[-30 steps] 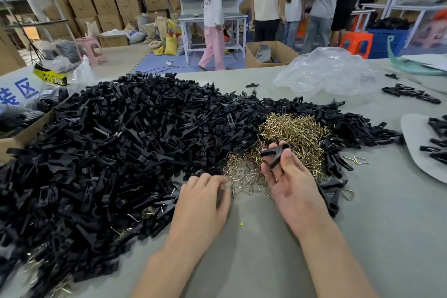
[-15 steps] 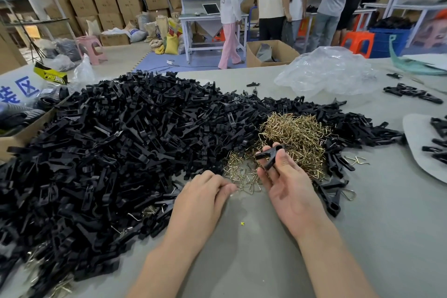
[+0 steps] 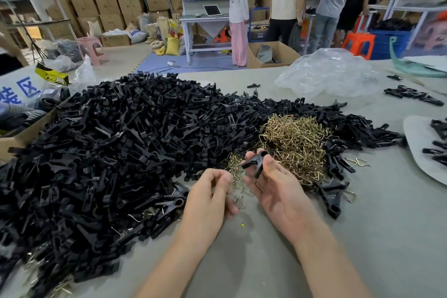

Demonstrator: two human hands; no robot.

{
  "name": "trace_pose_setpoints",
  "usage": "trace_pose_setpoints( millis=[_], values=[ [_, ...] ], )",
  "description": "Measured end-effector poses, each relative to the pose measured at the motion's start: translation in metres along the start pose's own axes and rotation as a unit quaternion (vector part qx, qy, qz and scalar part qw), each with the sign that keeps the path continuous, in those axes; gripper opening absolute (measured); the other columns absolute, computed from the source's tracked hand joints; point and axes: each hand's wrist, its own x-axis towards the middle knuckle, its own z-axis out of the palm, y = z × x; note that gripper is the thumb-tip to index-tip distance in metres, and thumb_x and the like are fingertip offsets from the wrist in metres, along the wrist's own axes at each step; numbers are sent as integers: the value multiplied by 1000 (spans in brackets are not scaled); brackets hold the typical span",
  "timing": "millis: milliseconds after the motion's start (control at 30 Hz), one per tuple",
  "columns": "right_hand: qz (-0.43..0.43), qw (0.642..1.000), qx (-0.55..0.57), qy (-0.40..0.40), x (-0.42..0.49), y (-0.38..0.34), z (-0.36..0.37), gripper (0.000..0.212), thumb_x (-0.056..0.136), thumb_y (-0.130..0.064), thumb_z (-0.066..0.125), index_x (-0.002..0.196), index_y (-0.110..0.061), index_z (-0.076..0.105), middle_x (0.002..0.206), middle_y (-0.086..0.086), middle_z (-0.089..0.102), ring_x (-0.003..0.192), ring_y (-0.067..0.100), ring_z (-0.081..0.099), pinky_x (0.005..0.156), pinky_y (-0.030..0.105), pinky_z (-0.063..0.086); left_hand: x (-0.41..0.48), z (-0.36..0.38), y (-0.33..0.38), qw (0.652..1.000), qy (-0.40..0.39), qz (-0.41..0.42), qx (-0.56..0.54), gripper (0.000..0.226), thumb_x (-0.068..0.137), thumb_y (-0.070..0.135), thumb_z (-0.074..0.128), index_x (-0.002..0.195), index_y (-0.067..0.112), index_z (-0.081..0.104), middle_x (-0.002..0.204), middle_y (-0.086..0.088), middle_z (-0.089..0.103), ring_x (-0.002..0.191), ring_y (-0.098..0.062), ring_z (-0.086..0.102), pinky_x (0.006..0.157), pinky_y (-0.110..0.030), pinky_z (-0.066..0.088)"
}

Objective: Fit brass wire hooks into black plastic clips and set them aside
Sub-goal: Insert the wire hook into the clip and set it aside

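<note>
My left hand has come up off the table. Half a second back it lay flat among the loose hooks; now its curled fingertips pinch one brass hook at 12 o'clock, close in front of me. My right hand, at 1 o'clock, keeps the black clip nipped between thumb and fingers. I judge the picking done and the fitting next, since the two parts are near but not yet joined.

Beyond them the heap of brass hooks lies at 1 o'clock and the pile of black clips runs from 9 to 12.

The cardboard box at 9 o'clock holds dark goods I cannot make out. The clear plastic bag at 1 o'clock lies crumpled, seemingly empty. The floor box at 12 holds something grey. The blue crate, far at 2, is heaped with black stuff.
</note>
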Motion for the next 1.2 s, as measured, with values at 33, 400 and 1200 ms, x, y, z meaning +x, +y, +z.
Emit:
trace_pose_setpoints(
  millis=[33, 400, 1200],
  values=[
    [6, 1000, -2, -6, -1, 1, 1, 21, 85, -23, 64, 103, -15, 69, 116, 9, 72, 96, 18, 68, 78, 30, 61, 0, 1, 0, 1000, -9, -6, -16, 15, 102, 26, 54, 91, 23, 63, 63, 7, 66, 56, -17, 65, 54, -25, 50],
    [25, 999, 46, -9, -1, 4, 1, 25, 92, -21, 58, 107, -4, 69, 117, 17, 71, 99, 26, 73, 76, 34, 61, -3, 4, 6, 995, 1, -18, -103, 17, 94, 14, 67, 104, 28, 70, 93, -1, 77, 72, -7, 65, 68, -15, 53],
    [75, 994, 85, 4, 0, 6, -1, 35, 93, -30, 59, 104, -2, 76, 109, 15, 73, 93, 24, 72, 81, 35, 62, -9, 17, 14, 950, -13, -61, -305, 28, 87, -2, 68, 112, 6, 60, 81, -15, 73, 72, -21, 73, 63, -25, 58]
  ],
)
